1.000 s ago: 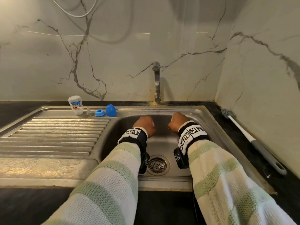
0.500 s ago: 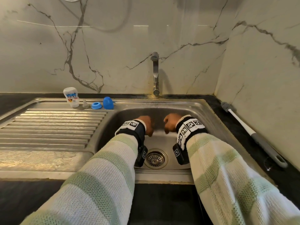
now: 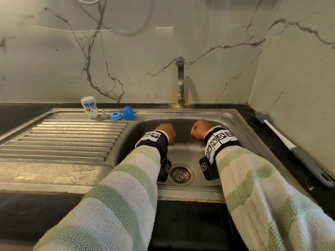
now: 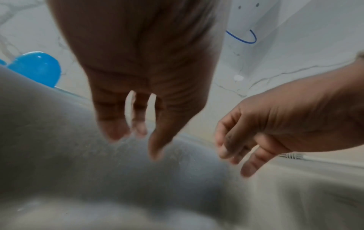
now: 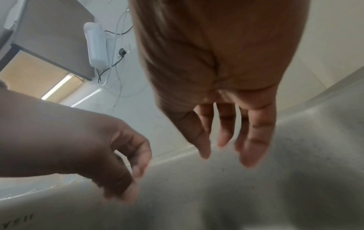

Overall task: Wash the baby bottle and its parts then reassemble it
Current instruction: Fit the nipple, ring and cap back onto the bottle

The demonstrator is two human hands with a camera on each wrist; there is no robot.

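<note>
While both arms reach into the sink point(image 3: 241, 124), left hand point(image 3: 165, 131) and right hand point(image 3: 200, 130) hang loose-fingered, empty, beyond on the back ledge blue cap point(image 3: 128, 113), blue ring point(image 3: 116, 116), clear nipple point(image 3: 103, 114), bottle point(image 3: 89, 107) upside down.

Kitchen corner with a stainless steel sink point(image 3: 241, 124) set in a black countertop point(image 3: 27, 211).
Glossy cream marble-look wall panels with dark veins point(image 3: 126, 60) rise at the far side and right; a chrome tap point(image 3: 180, 82) stands centred behind the basin; a ribbed draining board point(image 3: 63, 140) lies left.
</note>
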